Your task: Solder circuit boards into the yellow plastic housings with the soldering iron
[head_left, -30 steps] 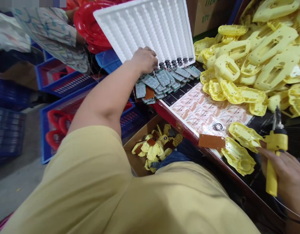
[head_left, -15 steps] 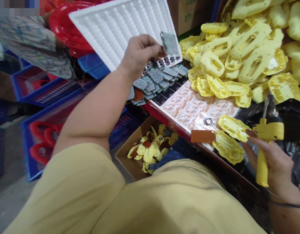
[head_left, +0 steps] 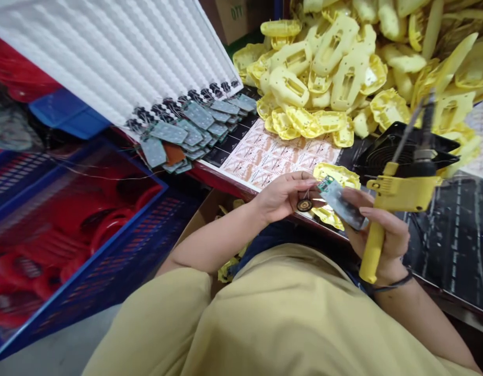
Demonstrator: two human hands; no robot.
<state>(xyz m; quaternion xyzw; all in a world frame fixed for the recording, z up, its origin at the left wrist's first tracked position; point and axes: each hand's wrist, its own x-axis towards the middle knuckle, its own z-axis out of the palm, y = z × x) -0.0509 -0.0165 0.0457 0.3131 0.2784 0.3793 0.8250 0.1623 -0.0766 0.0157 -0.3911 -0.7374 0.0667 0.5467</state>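
My left hand [head_left: 283,196] is closed in a pinch near the table's front edge, holding a small round black disc [head_left: 304,204] and touching the end of a small grey-green circuit board [head_left: 339,201]. My right hand [head_left: 377,237] grips a yellow soldering iron [head_left: 386,201] with its tip pointing up, and its fingers also support the circuit board. A heap of similar circuit boards [head_left: 190,133] lies at the foot of a white ridged tray [head_left: 108,52] to the left.
A big pile of yellow plastic housings [head_left: 343,68] fills the back right. A black fan [head_left: 398,151] sits behind the iron. A printed sheet [head_left: 265,154] covers the table. Blue crates with red parts [head_left: 69,230] stand at the left, a cardboard box below the table.
My left hand lifted one circuit board off the heap and brought it down to my right hand. The right hand with the iron rose to meet it. The view swung right.
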